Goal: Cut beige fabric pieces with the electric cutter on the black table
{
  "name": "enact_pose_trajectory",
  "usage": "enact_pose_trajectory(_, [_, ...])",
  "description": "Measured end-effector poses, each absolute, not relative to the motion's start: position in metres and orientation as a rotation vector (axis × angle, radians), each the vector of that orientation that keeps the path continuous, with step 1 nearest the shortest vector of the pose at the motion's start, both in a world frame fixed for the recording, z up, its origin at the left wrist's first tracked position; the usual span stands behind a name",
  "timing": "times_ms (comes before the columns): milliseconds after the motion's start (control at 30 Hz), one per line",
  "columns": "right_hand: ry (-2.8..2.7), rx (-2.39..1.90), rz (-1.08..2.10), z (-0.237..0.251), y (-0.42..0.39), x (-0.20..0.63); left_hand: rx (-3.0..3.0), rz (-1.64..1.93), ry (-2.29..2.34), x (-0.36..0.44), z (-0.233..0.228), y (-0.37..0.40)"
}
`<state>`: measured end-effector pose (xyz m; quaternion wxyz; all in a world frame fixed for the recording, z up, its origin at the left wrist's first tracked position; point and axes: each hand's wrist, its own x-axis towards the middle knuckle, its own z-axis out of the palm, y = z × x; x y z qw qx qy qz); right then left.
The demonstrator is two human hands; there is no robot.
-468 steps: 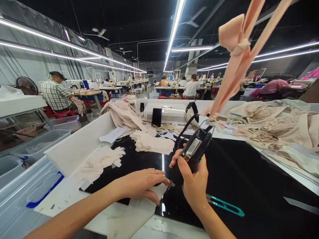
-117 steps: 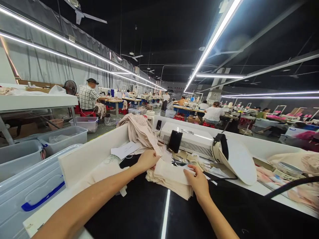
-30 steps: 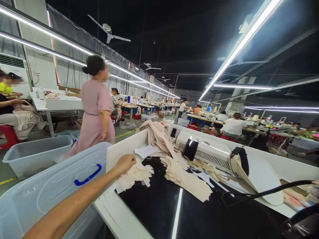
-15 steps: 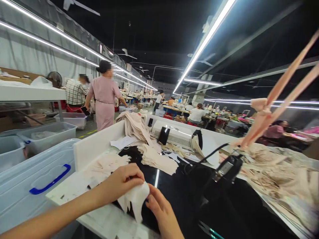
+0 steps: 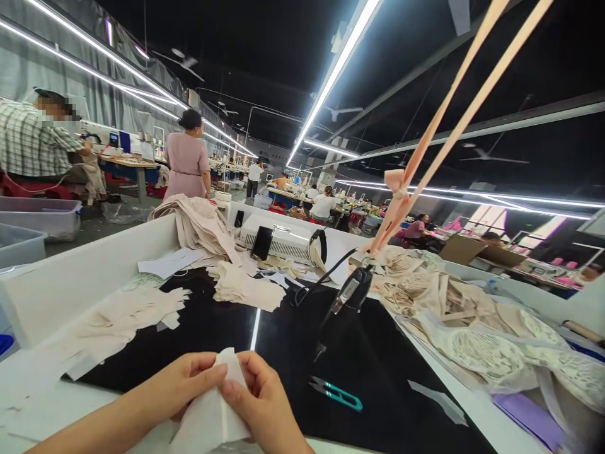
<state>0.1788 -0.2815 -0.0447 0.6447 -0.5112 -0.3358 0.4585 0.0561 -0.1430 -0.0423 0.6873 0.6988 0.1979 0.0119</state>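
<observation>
A pale fabric piece [image 5: 215, 416] hangs between my hands at the near edge of the black work mat [image 5: 288, 340]. My left hand [image 5: 196, 381] pinches its upper edge from the left, and my right hand [image 5: 259, 394] grips it from the right, fingers curled. Just right of them lie teal thread snips [image 5: 338, 395]. A dark handheld tool [image 5: 350, 293] with a metal tip hangs over the mat on a peach strap [image 5: 401, 195]. Beyond my hands are a stack of cut beige pieces [image 5: 248, 287] and, further left, scattered pale pieces [image 5: 127, 321].
A white low wall [image 5: 89, 271] borders the table. At the back sit draped beige fabric [image 5: 201, 227] and a white vented device [image 5: 283, 244]. Lacy beige garments [image 5: 482, 334] and a purple item [image 5: 527, 419] fill the right side. Co-workers [image 5: 186, 157] are further off.
The view has swung right and levelled. Both hands have drawn nearer, and the fabric is turned so that its wide part lies below my fingers. A person in pink has turned away.
</observation>
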Motion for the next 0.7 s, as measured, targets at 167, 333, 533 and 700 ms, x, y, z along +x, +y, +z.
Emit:
enact_pose_trajectory(167, [-0.685,-1.215,1.185,-0.046,-0.288,0.181,1.447,0.129,0.45,0.057,-0.026,-0.148])
enact_pose_trajectory(333, [-0.715,-1.233,1.369,-0.048,-0.296,0.176,1.621,0.166,0.479,0.058,-0.024,-0.14])
enact_pose_trajectory(533, [-0.715,-1.318,1.363,-0.052,-0.295,0.172,1.775,0.18,0.442,0.057,-0.029,-0.125])
enact_pose_trajectory(700, [-0.857,-1.394,1.401,-0.05,-0.293,0.175,1.95,0.291,0.465,0.051,-0.017,-0.128])
